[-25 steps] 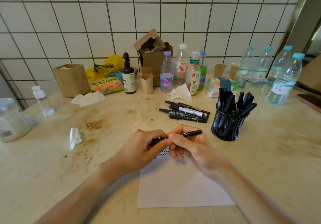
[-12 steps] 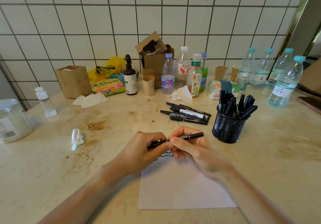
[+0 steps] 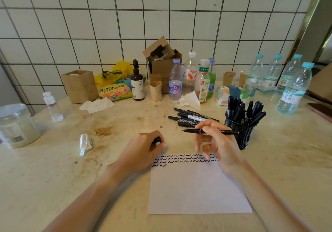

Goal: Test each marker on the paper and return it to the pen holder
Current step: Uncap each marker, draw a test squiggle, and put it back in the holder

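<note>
A white sheet of paper [image 3: 197, 188] lies in front of me, with rows of black squiggles along its top edge. My right hand [image 3: 215, 143] pinches an uncapped black marker [image 3: 228, 132] held level above the paper's top right, its tip pointing left. My left hand [image 3: 143, 147] grips the black cap [image 3: 156, 140] just left of the paper's top edge. A black mesh pen holder [image 3: 242, 134] full of markers stands right behind my right hand. Several loose black markers [image 3: 190, 117] lie on the counter beyond my hands.
Bottles [image 3: 190, 77], paper cups [image 3: 155, 90], a cardboard box [image 3: 161, 64] and a wooden box [image 3: 79, 86] line the tiled wall. Water bottles [image 3: 294, 89] stand at far right. A crumpled tissue [image 3: 85, 143] and a glass jar [image 3: 16, 125] sit to the left.
My hands have pulled apart: the cap came off in my left hand, and my right hand moved right and up with the uncapped marker, uncovering the squiggles on the paper.
</note>
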